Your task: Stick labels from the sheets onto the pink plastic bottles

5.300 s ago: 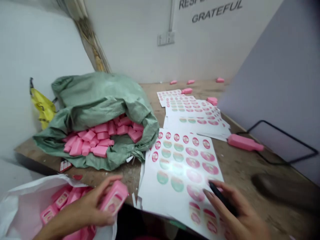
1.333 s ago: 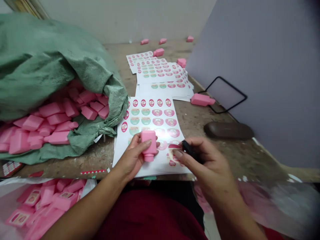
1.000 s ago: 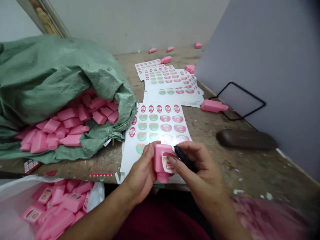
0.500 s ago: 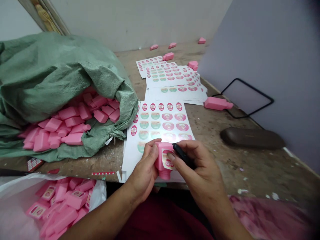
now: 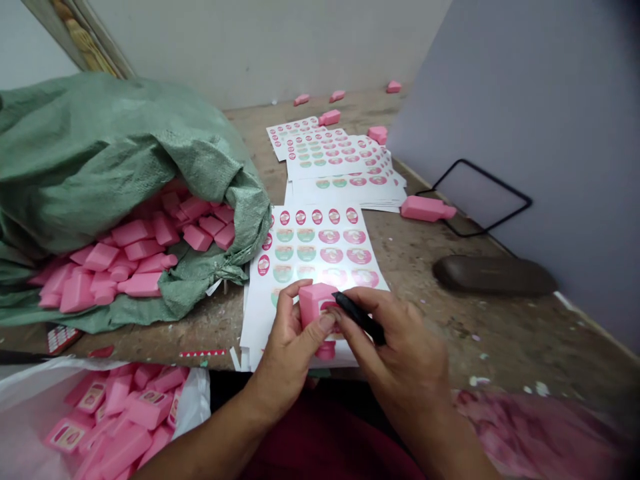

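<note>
A small pink bottle [image 5: 311,301], its neck pointing down toward me, is gripped by my left hand [image 5: 290,340], whose thumb lies over the label on its face. My right hand [image 5: 400,333] is closed around a black pen-like tool [image 5: 363,319], and its thumb also touches the label. The tool's tip is close to the bottle's upper right edge. Beneath and beyond both hands lies a sheet of round and oval stickers [image 5: 320,247] in pink and green.
An open green sack [image 5: 125,140] of pink bottles fills the left; a white bag [image 5: 197,400] of labelled bottles is below it. Behind are more sticker sheets [image 5: 345,193] and loose bottles. At right are a pink bottle [image 5: 425,208], black wire frame [image 5: 505,183] and dark case [image 5: 493,275].
My left thumb has moved onto the label, and the bottle has tilted so more of its base shows. The view has shifted slightly. Both hands keep their hold.
</note>
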`<action>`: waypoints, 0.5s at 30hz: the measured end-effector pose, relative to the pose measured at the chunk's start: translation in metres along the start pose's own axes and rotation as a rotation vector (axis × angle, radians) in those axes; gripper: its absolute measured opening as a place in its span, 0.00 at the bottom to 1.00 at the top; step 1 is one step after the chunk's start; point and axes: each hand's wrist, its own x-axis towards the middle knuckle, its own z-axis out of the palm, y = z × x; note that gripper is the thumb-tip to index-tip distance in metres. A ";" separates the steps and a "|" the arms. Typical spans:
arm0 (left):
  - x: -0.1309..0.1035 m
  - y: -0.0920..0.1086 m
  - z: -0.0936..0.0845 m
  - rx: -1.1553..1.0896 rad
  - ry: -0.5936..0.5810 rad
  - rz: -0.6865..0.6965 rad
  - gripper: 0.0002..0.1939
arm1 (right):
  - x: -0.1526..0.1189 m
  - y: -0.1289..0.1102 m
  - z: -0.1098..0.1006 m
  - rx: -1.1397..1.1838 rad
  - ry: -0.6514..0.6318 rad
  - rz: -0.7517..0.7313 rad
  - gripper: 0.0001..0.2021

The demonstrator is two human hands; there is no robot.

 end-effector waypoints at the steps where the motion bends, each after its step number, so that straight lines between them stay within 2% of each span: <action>1: 0.000 0.001 0.001 -0.011 0.010 -0.011 0.25 | 0.001 0.004 -0.001 -0.028 0.016 -0.017 0.07; 2: 0.000 0.002 0.001 -0.029 0.021 -0.031 0.25 | 0.002 0.007 -0.002 -0.028 0.019 -0.003 0.07; 4: -0.001 0.006 0.002 -0.063 0.039 -0.086 0.24 | 0.003 0.012 -0.004 0.068 -0.004 0.118 0.06; 6: -0.003 0.009 0.003 -0.078 0.037 -0.125 0.24 | 0.004 0.011 -0.005 0.251 -0.047 0.278 0.06; 8: -0.005 0.010 0.003 -0.083 0.014 -0.132 0.26 | 0.005 0.007 -0.004 0.427 -0.111 0.377 0.07; 11: -0.005 0.010 0.005 -0.074 -0.015 -0.139 0.29 | 0.007 0.001 0.003 0.516 -0.182 0.417 0.07; 13: -0.005 0.008 0.006 -0.050 -0.015 -0.166 0.32 | 0.009 0.001 0.009 0.526 -0.169 0.451 0.08; 15: -0.006 0.011 -0.001 -0.016 -0.009 -0.194 0.35 | 0.008 0.004 0.014 0.535 -0.139 0.491 0.10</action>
